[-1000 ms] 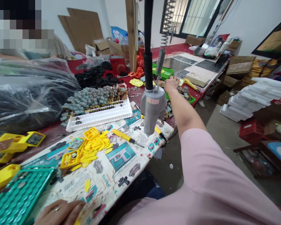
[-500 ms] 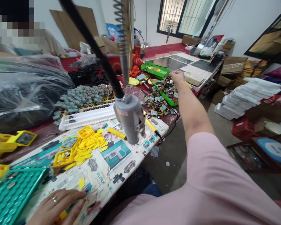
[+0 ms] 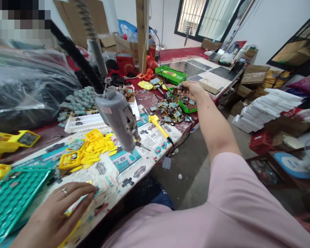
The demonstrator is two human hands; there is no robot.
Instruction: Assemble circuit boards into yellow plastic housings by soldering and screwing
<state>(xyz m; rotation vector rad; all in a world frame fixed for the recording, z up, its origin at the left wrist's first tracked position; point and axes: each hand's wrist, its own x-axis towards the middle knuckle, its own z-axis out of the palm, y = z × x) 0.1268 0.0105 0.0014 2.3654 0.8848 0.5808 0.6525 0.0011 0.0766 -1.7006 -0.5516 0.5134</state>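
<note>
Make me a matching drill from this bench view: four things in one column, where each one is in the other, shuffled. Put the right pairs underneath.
Things
1. Left hand
2. Right hand
3. Grey driver
4. Yellow clips

Places
A. Hanging tilted over the printed sheet
B. Heaped on the printed sheet, left of the driver's tip
C. Stretched out far over the green tray of small boards
D. Flat on the near edge of the bench, beside the teal grid tray

Pairs: 1-D, 2-C, 3-A, 4-B
</note>
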